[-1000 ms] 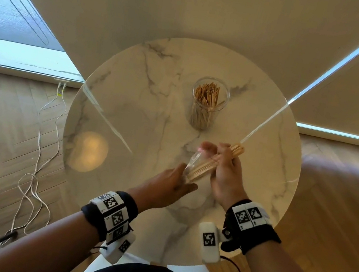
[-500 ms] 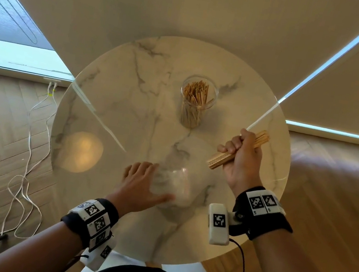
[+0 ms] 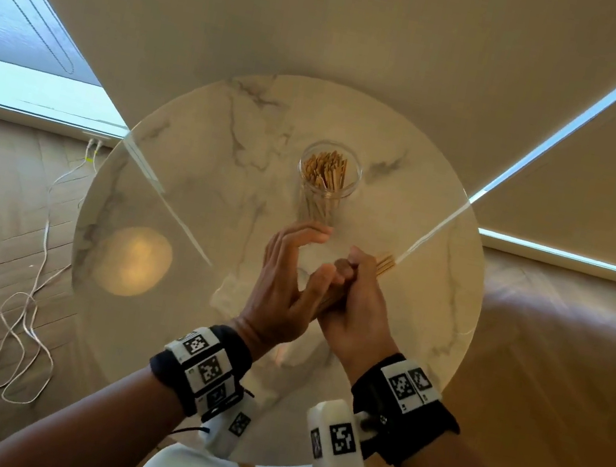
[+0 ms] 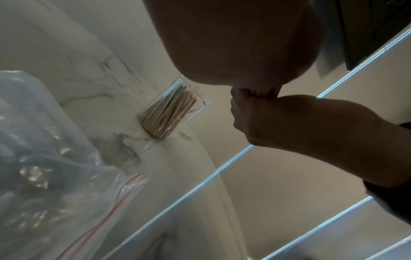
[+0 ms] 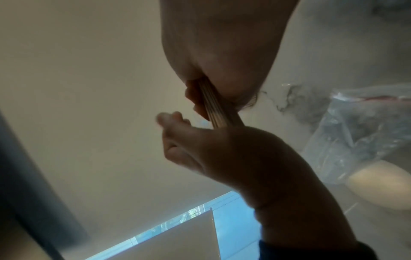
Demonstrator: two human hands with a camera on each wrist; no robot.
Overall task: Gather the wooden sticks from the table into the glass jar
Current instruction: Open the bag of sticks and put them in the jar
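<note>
A glass jar [image 3: 328,179] [image 4: 171,112], holding several wooden sticks, stands upright on the far half of the round marble table [image 3: 182,190]. My right hand [image 3: 355,303] grips a bundle of wooden sticks [image 3: 385,263] [image 5: 214,107] in its fist, above the table's middle and nearer than the jar. The bundle's far tips stick out past the fist. My left hand [image 3: 285,283] is beside it with its fingers stretched out, and its palm [image 5: 222,149] rests against the bundle's near end.
A crumpled clear plastic bag [image 4: 44,158] [image 5: 355,137] with a red zip strip lies on the table under my hands. White cables [image 3: 30,307] trail over the wooden floor at the left. Window blinds hang behind the table.
My left hand has left the plastic bag on the table and come up against the bundle. My right hand has brought the sticks back left, toward the middle of the table.
</note>
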